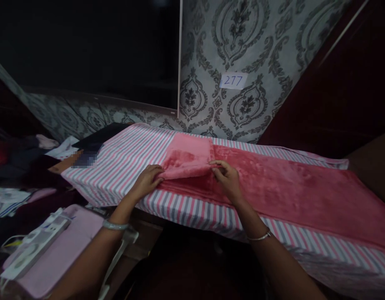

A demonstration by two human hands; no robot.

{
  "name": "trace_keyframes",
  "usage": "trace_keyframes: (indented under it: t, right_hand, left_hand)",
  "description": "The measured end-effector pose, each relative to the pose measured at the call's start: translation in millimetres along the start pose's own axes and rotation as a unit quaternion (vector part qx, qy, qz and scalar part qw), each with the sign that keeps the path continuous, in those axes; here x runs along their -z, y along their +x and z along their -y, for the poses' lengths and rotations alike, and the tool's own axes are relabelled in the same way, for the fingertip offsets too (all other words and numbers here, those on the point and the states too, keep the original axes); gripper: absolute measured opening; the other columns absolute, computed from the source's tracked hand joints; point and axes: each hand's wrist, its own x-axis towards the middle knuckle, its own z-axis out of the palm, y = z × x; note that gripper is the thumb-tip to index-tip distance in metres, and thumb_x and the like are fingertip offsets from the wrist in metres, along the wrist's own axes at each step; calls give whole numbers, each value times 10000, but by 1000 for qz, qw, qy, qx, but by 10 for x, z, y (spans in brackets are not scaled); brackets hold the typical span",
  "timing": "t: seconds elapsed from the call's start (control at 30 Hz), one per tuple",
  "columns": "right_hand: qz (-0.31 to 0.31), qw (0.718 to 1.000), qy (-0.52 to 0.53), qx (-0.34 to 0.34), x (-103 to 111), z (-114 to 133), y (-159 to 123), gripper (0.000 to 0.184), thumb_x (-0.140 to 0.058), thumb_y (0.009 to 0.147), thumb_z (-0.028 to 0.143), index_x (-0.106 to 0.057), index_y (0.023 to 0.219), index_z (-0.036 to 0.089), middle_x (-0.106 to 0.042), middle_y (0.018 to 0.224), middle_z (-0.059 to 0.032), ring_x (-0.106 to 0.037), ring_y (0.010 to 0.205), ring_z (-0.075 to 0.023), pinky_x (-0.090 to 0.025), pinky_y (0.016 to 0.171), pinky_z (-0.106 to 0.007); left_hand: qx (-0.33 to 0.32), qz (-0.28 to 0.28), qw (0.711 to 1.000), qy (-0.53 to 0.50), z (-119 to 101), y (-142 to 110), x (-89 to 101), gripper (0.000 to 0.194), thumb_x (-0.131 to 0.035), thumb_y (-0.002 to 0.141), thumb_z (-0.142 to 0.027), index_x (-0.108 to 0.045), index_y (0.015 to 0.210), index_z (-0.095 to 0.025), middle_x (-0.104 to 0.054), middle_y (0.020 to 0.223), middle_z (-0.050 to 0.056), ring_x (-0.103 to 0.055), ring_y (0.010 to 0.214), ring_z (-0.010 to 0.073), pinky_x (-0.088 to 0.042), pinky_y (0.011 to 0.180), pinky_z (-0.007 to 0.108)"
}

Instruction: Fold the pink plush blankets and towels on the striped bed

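Observation:
A long pink-red plush blanket [286, 187] lies on a striped cloth [123, 152], its left end folded over to the right. The lighter pink side of the folded flap [191, 146] faces up at the back. My left hand [147, 182] has its fingers on the flap's near left corner, thumb beneath and fingers on top. At the flap's near right corner, my right hand [226, 178] pinches the blanket's edge between thumb and fingers. Between both hands the near edge is raised a little, with a dark gap under it.
A large television [86, 50] hangs on the patterned wall, beside a paper marked 277 [233, 80]. Down on the left, a white power strip [36, 243] rests on a pink padded surface [67, 258]. Clothes [11, 200] are piled at the far left.

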Motion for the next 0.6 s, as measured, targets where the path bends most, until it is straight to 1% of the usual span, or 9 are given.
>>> trace_keyframes:
  t: [0.1,0.17,0.23,0.3,0.37,0.4,0.43,0.5,0.6]
  right_hand:
    - [-32,998,-25,51,-17,-52,-37,216,-543,858,324,-669,981,200,-681,880,-47,-635,729,-170,-505,652,-279]
    - [-44,991,-68,106,-34,-134,-115,177,-523,883,284,-663,961,209,-690,972,-76,-658,895,-205,-535,789,-333]
    - [-31,983,-114,143,-51,-264,-240,180,-485,899,239,-657,946,219,-691,1014,-90,-650,1000,-221,-528,897,-379]
    - [3,978,-149,147,-63,-421,-391,222,-447,893,188,-656,953,226,-688,1039,-96,-644,1038,-222,-518,947,-405]
    - [39,976,-167,136,-67,-567,-530,267,-430,875,144,-660,980,228,-682,1073,-99,-637,1074,-221,-510,977,-417]
    - [52,975,-170,132,-66,-625,-584,286,-427,869,129,-662,999,227,-679,1092,-99,-631,1096,-220,-504,994,-421]
    - [61,975,-171,131,-63,-668,-626,301,-426,866,118,-663,1016,226,-676,1107,-99,-628,1112,-218,-499,1006,-421]
    - [65,975,-165,137,-56,-715,-673,320,-427,864,101,-666,1041,219,-672,1123,-99,-625,1128,-217,-494,1021,-418]
    - [61,974,-162,147,-42,-724,-690,322,-429,881,98,-676,1053,211,-675,1127,-102,-627,1126,-220,-494,1024,-419]
  left_hand:
    - [13,-44,998,46,-32,4,-22,226,-460,950,-292,-654,1017,-196,-678,1031,109,-630,981,246,-528,892,394]
    - [34,-86,992,86,-61,-5,-47,236,-421,955,-246,-637,1035,-193,-659,1015,110,-625,951,244,-529,852,377]
    - [44,-100,986,124,-73,-23,-77,254,-408,938,-201,-634,1053,-191,-640,1027,115,-621,934,246,-524,818,369]
    - [33,-67,986,146,-63,-53,-108,269,-412,916,-174,-647,1046,-197,-630,1017,111,-618,894,243,-519,776,361]
    - [16,-19,989,148,-37,-94,-134,288,-409,904,-163,-663,1032,-209,-631,988,101,-615,858,237,-517,751,356]
    - [12,-5,990,142,-23,-116,-144,296,-406,903,-164,-668,1031,-215,-633,983,97,-616,860,238,-520,756,358]
    - [11,-1,991,135,-9,-138,-152,302,-403,903,-169,-671,1033,-220,-635,984,95,-617,871,240,-523,765,362]
    - [12,-10,993,119,14,-175,-164,307,-402,904,-181,-673,1043,-220,-639,1001,96,-620,906,247,-529,792,371]
    - [5,-25,995,101,46,-208,-179,303,-413,890,-172,-670,1046,-203,-637,1005,98,-622,924,243,-531,812,362]
